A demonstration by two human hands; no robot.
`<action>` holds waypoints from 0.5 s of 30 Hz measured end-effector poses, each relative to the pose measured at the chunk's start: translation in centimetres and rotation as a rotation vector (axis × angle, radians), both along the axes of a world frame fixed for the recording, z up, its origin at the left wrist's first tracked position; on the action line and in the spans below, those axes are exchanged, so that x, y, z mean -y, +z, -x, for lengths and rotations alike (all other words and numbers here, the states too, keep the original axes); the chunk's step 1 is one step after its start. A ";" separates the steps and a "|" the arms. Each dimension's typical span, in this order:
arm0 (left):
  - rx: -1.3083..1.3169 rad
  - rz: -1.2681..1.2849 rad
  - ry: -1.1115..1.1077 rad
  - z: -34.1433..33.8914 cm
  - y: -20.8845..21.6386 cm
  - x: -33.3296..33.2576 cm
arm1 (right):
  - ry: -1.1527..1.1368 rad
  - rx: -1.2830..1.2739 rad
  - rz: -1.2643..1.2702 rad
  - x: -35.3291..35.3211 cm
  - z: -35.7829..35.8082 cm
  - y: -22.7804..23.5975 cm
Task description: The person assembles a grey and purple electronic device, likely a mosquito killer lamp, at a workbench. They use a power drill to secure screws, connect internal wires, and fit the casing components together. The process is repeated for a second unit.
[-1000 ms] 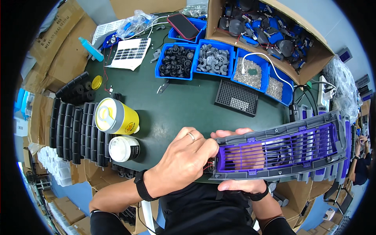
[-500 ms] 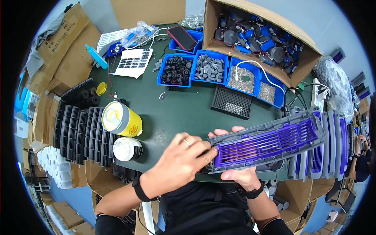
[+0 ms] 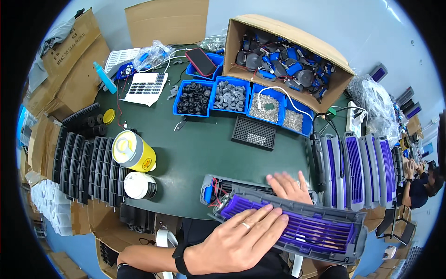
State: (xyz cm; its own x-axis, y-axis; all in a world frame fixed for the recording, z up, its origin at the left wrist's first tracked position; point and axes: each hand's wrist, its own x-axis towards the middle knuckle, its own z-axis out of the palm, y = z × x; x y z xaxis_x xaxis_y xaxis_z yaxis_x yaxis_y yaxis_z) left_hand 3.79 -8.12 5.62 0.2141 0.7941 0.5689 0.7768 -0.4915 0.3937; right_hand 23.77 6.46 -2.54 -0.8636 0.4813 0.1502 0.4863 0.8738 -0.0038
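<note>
Just off the table's near edge, my left hand [image 3: 241,239] grips a long grey panel with a purple slatted grille [image 3: 316,228], its fingers lying across the slats and its thumb hidden. The panel slopes down to the right. My right hand [image 3: 290,187] is beyond the panel, fingers spread, over a long dark grey housing [image 3: 253,181] at the table edge; whether it touches the housing I cannot tell. A blue part [image 3: 208,193] and red wires show at the housing's left end. Through the slats, part of my right arm is visible.
Purple-and-grey panels [image 3: 355,172] stand in a row at right, black ribbed rollers [image 3: 76,162] at left. A yellow jug [image 3: 134,151] and a white tub [image 3: 139,185] stand beside the rollers. Blue bins [image 3: 193,97], a black perforated tray [image 3: 254,132] and a carton [image 3: 288,37] lie farther back.
The grille panel has come down and nearer to me. My right hand has left its underside and reached out past it. The housing at the table edge is now in plain sight.
</note>
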 end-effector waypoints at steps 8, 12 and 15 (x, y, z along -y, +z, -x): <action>0.121 0.032 0.094 3.1 1.1 -2.8 | 0.132 -0.178 -0.136 -5.0 4.3 1.2; 0.175 0.075 0.093 5.5 -0.5 -5.7 | 0.139 -0.282 -0.107 -6.9 5.1 1.3; 0.238 0.181 0.113 6.0 -0.3 -5.4 | 0.022 -0.306 0.152 -5.8 3.4 2.8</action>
